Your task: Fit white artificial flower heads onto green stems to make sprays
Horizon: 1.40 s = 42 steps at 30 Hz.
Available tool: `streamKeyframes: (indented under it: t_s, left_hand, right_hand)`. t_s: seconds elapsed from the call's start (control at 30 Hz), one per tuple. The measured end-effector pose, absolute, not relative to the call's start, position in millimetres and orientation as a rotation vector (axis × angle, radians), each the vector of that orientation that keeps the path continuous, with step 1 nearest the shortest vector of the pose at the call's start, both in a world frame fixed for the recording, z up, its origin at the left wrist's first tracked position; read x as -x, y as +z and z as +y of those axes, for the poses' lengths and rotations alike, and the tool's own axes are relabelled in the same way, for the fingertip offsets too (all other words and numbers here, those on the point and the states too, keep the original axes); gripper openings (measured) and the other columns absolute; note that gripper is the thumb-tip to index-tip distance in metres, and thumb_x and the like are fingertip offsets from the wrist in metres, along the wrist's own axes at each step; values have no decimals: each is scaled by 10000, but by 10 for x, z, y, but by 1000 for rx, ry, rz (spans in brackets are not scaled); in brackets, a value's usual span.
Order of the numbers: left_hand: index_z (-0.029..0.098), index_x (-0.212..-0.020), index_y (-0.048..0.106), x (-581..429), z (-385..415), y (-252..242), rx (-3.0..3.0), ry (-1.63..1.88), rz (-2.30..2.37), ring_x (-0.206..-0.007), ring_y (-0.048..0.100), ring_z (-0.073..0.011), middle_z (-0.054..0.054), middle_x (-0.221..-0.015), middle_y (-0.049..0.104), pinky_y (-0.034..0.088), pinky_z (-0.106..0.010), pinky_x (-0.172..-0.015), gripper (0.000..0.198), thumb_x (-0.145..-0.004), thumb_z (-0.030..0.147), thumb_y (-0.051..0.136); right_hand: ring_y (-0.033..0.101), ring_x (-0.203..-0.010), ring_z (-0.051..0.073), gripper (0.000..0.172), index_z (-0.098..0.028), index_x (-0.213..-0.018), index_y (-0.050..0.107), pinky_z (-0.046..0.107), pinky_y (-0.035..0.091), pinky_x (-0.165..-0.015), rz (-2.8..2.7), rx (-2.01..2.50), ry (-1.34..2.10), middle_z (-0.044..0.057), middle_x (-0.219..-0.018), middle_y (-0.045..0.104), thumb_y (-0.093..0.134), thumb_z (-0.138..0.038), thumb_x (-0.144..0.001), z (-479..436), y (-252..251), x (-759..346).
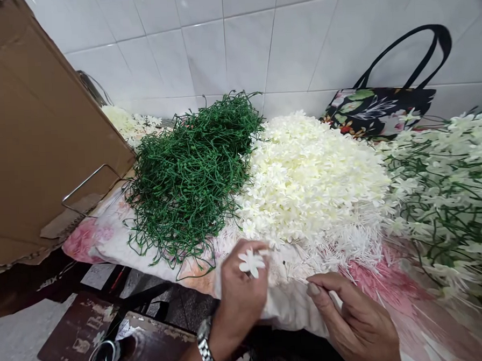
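Note:
My left hand (239, 296), with a metal-banded watch on the wrist, is closed around a white artificial flower (252, 263) whose petals poke out over the fingers. To its right, my right hand (353, 317) is closed, thumb and forefinger pinched together. Whatever may be between those fingertips is too small to make out. Just beyond my hands lies a large heap of cream-white artificial flower heads (313, 171), with thin white stalks along its near edge. Beside it on the left is a tangled pile of green plastic stems (192, 177).
Flowers on green stems (451, 191) spread along the right. A floral tote bag (383, 111) leans on the tiled wall (250, 50). At left stands a cardboard box (40, 132) near a bent wire frame (83, 189). A cup of dark liquid (103, 360) sits below the flowered cloth (107, 241).

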State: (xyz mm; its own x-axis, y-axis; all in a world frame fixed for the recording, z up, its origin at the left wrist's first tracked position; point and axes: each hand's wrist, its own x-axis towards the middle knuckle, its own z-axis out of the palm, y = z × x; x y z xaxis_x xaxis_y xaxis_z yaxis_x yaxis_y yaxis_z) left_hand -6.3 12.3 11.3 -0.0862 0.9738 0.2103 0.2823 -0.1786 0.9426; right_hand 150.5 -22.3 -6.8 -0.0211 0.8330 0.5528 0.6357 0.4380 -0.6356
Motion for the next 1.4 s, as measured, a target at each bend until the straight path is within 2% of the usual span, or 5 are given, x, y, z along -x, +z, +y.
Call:
streamKeyframes:
  t_s: [0.1, 0.3, 0.63, 0.93, 1.4]
  left_hand:
    - [180, -877, 606, 205, 363, 168, -1765, 1282, 1720, -798, 596, -185, -46, -831, 633, 442, -276, -741, 176, -749, 97, 517]
    - [179, -806, 582, 198, 563, 210, -1997, 695, 2065, -678, 578, -199, -54, -808, 614, 377, -281, -592, 90, -762, 140, 513]
    - [173, -610, 560, 248, 370, 129, -1910, 1177, 1697, -583, 464, -111, 17, -623, 477, 355, -222, -571, 189, -753, 79, 480]
    - [168, -778, 671, 54, 244, 39, -1642, 1216, 1457, -653, 590, -145, -18, -714, 665, 453, -228, -637, 177, -726, 92, 520]
    - [132, -619, 601, -99, 73, 148, -1150, 1186, 1426, -484, 423, -82, 39, -514, 487, 378, -190, -488, 98, -676, 212, 608]
  right_hand:
    - [565, -472, 81, 68, -193, -818, 561, 152, 464, -468, -1749, 1211, 187, -23, -587, 585, 502, -175, -845, -181, -73, -1511]
    - [575, -495, 76, 72, -187, -816, 562, 144, 470, -484, -1744, 1201, 205, -22, -595, 583, 501, -160, -842, -142, -66, -1523]
    - [582, -501, 88, 82, -184, -802, 578, 166, 469, -475, -1751, 1210, 261, -12, -599, 606, 506, -160, -835, -145, -75, -1535]
    - [570, -499, 90, 95, -180, -779, 578, 174, 455, -471, -1726, 1221, 286, -13, -587, 598, 506, -142, -828, -151, -40, -1514]
    - [534, -544, 106, 97, -166, -798, 572, 226, 438, -519, -1805, 1186, 176, 1, -601, 578, 500, -113, -835, -182, 26, -1483]
